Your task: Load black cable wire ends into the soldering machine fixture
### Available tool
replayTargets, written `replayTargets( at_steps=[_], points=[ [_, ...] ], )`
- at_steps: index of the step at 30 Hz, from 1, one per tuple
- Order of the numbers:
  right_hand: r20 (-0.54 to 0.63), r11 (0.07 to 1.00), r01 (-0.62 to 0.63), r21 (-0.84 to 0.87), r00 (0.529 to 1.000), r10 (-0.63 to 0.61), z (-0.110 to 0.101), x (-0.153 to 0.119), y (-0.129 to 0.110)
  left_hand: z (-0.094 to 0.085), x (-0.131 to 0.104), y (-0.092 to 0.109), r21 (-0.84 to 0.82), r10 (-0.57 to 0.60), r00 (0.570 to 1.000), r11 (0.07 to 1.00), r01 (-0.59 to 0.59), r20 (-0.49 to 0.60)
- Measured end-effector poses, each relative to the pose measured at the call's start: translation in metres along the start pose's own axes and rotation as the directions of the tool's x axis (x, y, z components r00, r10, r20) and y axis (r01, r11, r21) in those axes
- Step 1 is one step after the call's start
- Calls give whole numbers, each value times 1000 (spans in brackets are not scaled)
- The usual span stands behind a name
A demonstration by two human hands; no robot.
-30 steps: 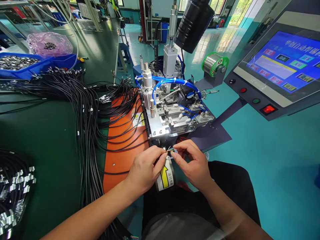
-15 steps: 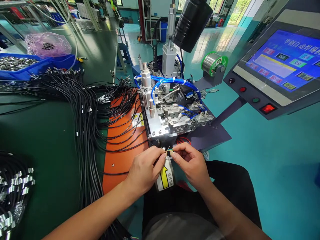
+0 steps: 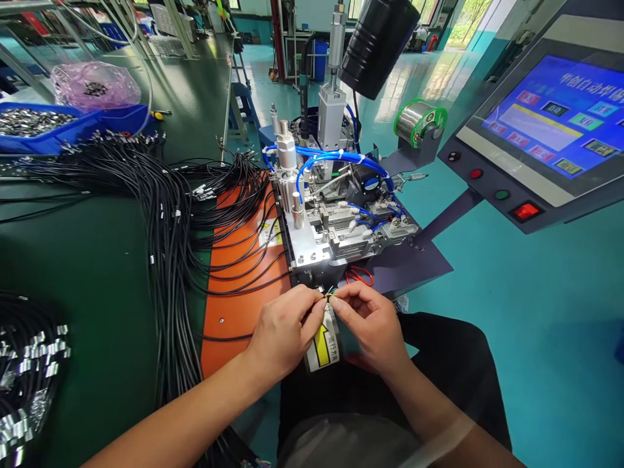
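Observation:
Thumb and forefinger of my left hand pinch the end of a black cable, which runs across the orange plate into that hand. Thin coloured wires fan out of the cable's end. My right hand is closed in a pinch on these wires, its fingertips almost touching the left ones. Both hands are just in front of the metal soldering machine. Below the fingertips is a white label with a yellow arrow. Fingers partly hide the wire tips.
A thick bundle of black cables lies on the green table, some reaching over the orange plate. A solder spool and a control panel stand at right. Blue trays of metal parts sit at far left.
My right hand has moved slightly left, closer to my left fingertips. The coloured wires, stretched sideways between the hands before, now point more upward. My left hand has hardly moved.

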State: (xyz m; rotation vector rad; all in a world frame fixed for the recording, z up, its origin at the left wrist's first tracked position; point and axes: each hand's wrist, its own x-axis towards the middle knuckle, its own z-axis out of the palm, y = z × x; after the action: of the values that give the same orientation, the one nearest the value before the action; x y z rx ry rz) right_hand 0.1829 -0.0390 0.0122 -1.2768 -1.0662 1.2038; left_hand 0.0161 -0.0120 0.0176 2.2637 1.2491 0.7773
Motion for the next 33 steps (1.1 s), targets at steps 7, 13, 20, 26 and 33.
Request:
replayTargets(
  at_steps=[7,13,20,26,33],
  points=[
    [-33,996,-71,58,997,73,5,4,1,1,-1,-1,29,19,1000,999,-19,-3],
    [-27,992,-88,90,996,91,3,6,3,2,-1,-1,39,16,1000,999,-16,2],
    [37,977,-123,175,992,118,2,7,4,3,-2,-2,42,21,1000,999,-22,11],
    [21,985,-122,119,993,120,2,8,4,2,-1,-2,46,19,1000,999,-20,17],
    [9,996,-83,-28,997,83,1,15,5,-1,2,-3,24,-6,1000,1000,5,28]
  ],
)
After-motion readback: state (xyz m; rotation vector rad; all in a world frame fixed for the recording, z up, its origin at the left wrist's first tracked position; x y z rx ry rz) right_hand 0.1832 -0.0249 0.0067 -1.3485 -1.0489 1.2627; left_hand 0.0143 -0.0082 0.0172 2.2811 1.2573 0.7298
